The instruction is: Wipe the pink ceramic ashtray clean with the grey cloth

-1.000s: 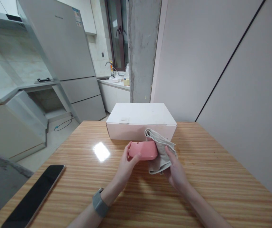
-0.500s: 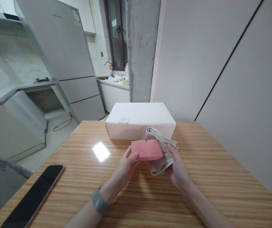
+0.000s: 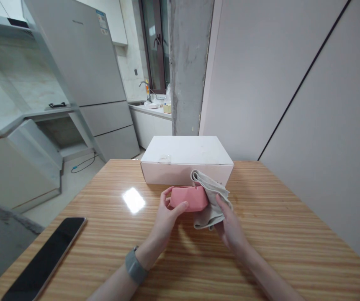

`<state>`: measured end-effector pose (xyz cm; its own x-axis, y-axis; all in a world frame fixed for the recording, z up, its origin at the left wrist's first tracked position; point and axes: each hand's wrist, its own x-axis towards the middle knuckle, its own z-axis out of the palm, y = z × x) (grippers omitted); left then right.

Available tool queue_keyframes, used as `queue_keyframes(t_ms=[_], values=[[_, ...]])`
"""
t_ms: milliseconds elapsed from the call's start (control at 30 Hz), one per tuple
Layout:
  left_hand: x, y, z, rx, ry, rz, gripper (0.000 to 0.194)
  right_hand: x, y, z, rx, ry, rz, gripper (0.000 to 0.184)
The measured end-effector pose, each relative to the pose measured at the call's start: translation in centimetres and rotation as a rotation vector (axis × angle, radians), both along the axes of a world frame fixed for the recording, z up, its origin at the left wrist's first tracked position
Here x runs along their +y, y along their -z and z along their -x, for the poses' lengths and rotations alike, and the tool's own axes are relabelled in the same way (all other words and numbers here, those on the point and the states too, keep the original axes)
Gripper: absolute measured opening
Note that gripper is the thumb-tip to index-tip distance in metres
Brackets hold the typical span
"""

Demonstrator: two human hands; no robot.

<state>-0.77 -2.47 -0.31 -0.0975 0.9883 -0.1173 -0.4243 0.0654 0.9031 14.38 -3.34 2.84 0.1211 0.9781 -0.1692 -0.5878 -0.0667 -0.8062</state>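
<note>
My left hand [image 3: 167, 213] grips a pink ashtray [image 3: 189, 200] by its left side, thumb across the near face. The ashtray has faceted walls and a small notch in its rim; its inside is mostly hidden. A folded grey cloth [image 3: 210, 202] is in my right hand [image 3: 232, 225], with the thumb on top and the other fingers mostly hidden under it. The cloth presses against the right end of the ashtray. Both are held above the wooden table [image 3: 280, 234], in front of a white box [image 3: 186, 150].
A black phone [image 3: 46, 259] lies at the table's left edge. Behind the box stand a concrete pillar [image 3: 188, 71] and a pale wall panel [image 3: 261, 62] on the right. A fridge [image 3: 82, 54] and a sink counter are farther back on the left.
The ashtray and cloth have shifted slightly left. My left hand has tilted the ashtray a little and wraps farther around its side, with the thumb more on its front.
</note>
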Motion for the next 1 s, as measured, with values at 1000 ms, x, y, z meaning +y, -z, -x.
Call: queue_keyframes(t_ms=[1000], values=[[-0.9,-1.2,-0.1,-0.107,0.196,-0.168,0.075,0.0,-0.7,-0.6,0.07,-0.115,0.027,0.037]])
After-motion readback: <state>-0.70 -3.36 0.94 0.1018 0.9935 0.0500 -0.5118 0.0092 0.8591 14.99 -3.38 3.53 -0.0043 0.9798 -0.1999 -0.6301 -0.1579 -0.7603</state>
